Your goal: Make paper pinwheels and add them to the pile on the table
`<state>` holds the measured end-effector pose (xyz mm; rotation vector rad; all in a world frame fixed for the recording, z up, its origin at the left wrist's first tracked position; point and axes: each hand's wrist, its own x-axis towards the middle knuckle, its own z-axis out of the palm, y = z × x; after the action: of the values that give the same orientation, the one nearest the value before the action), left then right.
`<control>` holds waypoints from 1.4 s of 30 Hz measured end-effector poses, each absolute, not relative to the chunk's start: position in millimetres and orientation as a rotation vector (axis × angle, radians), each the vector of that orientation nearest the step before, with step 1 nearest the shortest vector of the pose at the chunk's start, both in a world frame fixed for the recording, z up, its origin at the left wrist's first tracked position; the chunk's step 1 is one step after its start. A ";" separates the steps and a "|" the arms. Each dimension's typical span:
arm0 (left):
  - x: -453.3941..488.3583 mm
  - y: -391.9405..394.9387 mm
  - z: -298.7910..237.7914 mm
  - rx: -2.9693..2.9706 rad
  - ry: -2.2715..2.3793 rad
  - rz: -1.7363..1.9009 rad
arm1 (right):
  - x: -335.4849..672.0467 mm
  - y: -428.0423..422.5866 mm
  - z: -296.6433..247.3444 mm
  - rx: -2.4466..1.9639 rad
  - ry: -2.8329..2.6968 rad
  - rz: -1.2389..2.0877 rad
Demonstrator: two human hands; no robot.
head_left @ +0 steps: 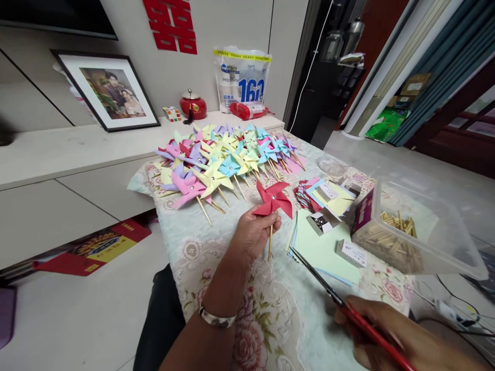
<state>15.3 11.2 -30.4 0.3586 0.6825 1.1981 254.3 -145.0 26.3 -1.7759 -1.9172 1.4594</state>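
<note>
My left hand [253,234] is closed around the wooden stick of a red paper pinwheel [273,199], its thumb just below the blades. The pinwheel stands upright over the tablecloth, with a shiny fastener at its centre. At the lower right, my right hand [390,332] is closed on red-handled long-nose pliers [332,293]. Their slim dark jaws point up and left toward the paper sheets, short of the pinwheel stick. Beyond my left hand lies a pile of finished pinwheels [220,159] in pink, yellow, blue, purple and green, sticks toward me.
Right of my left hand lie green paper sheets [328,247], an open box of metal fasteners [323,221] and a small white box [351,253]. A clear plastic bin [436,232] holds short wooden sticks. Behind, a cabinet [50,149] bears a framed photo [108,93] and a red jar [193,105].
</note>
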 end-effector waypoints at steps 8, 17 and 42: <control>20.9 8.5 -35.1 0.389 0.698 1.151 | 244.1 -111.9 34.9 -1.786 -1.999 1.586; 25.7 7.2 -42.7 0.423 0.749 1.138 | 238.5 -82.3 36.1 -1.840 -2.110 1.707; 29.4 4.0 -39.7 0.445 0.840 1.084 | 237.5 -47.6 33.5 -1.724 -2.342 1.801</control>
<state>29.4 4.0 -39.7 0.4449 0.8396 1.0840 237.5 -47.6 33.5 -1.7245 -2.3416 1.8009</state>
